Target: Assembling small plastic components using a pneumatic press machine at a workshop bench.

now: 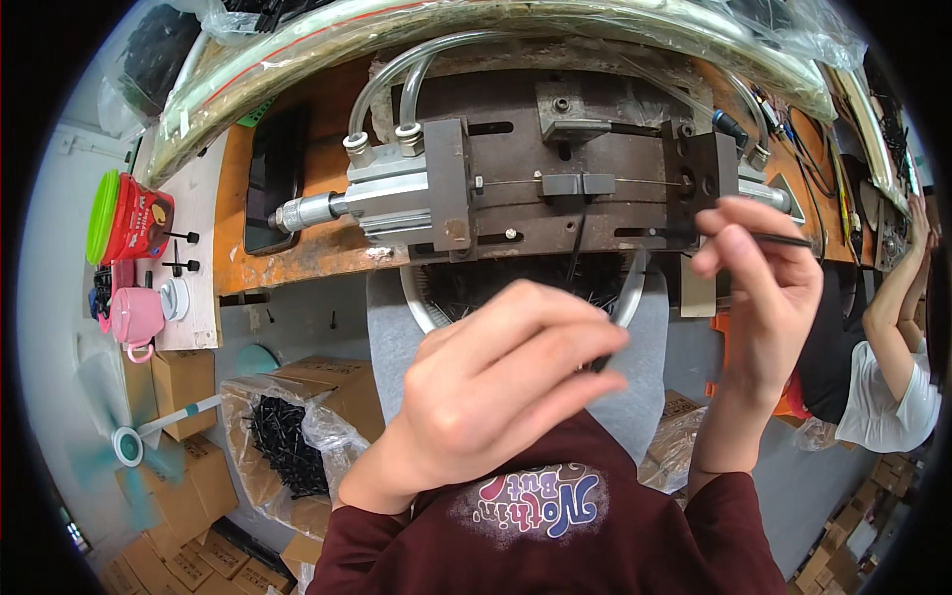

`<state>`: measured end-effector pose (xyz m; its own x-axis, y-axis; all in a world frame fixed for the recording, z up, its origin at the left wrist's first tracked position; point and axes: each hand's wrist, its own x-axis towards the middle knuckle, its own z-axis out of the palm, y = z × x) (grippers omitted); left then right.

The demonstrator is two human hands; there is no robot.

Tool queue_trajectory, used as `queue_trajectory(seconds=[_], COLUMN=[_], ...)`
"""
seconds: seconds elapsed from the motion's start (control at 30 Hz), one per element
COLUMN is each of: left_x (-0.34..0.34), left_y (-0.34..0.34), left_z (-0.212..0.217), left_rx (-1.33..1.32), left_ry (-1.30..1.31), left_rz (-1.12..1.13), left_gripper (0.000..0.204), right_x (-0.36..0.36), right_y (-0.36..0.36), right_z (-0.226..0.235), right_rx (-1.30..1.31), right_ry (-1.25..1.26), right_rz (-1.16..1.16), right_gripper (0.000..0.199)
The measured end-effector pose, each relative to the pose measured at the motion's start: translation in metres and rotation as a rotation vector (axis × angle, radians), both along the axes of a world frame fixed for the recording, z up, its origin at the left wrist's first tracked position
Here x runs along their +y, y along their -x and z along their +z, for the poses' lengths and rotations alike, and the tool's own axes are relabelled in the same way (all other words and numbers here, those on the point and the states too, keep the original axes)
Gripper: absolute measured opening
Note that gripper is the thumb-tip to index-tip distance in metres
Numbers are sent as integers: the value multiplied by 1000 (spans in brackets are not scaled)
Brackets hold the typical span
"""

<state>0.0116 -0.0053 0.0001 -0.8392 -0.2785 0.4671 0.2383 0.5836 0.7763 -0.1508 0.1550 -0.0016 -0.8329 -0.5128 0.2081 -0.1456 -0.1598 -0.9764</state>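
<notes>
Right now, in the head view, the left hand (506, 382) is curled up tight, low in the middle. Its fingers (555, 342) pinch a thin black strip (601, 362), and only a little tip of that strip pokes out by the fingertips. Just past this hand sits a round bowl with a shiny rim (627, 293), full of more thin black strips (496, 283). The bowl rests on a grey cloth (392, 337) over the person's lap.

Up and to the right, the right hand (759, 288) is lifted higher. Its fingers are closed around another thin black strip (783, 239), which sticks out sideways to the right of the hand. This hand is very near the right end of a metal machine (555, 169).

The machine is above both hands. It sits on an orange surface (297, 263) that looks worn and rusty. Left of the left hand and higher up, the machine has a silver cylinder (342, 203) with two clear hoses (382, 84) going up from it. A thin wire runs across the dark middle of the machine.

Far to the left of the left hand there is a red can with a green lid (134, 218) and a pink cup (134, 315). Lower left, a clear bag (288, 436) in a cardboard box holds lots of small black pieces.

Far to the right of the right hand, another person in a white shirt (883, 397) has their arms raised.
</notes>
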Motion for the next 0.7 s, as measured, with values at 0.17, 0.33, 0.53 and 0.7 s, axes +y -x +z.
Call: queue_trajectory(seconds=[0.17,0.33,0.53,0.7], left_x=[5,3,0,-3], left_y=[20,31,37,35], left_z=[-35,-37,-27,-27], left_rx=[18,-58,-131,-98], left_ry=[217,560,621,567], left_rz=[233,280,268,244], left_gripper=[30,27,27,29], right_x=[-2,7,-2,-5], right_y=[-1,-6,-13,-15], right_z=[-1,-5,-9,-9], right_rx=[5,-140,-238,-288], right_ry=[55,-6,-12,-55], right_rz=[64,112,118,131], right_gripper=[29,23,11,12])
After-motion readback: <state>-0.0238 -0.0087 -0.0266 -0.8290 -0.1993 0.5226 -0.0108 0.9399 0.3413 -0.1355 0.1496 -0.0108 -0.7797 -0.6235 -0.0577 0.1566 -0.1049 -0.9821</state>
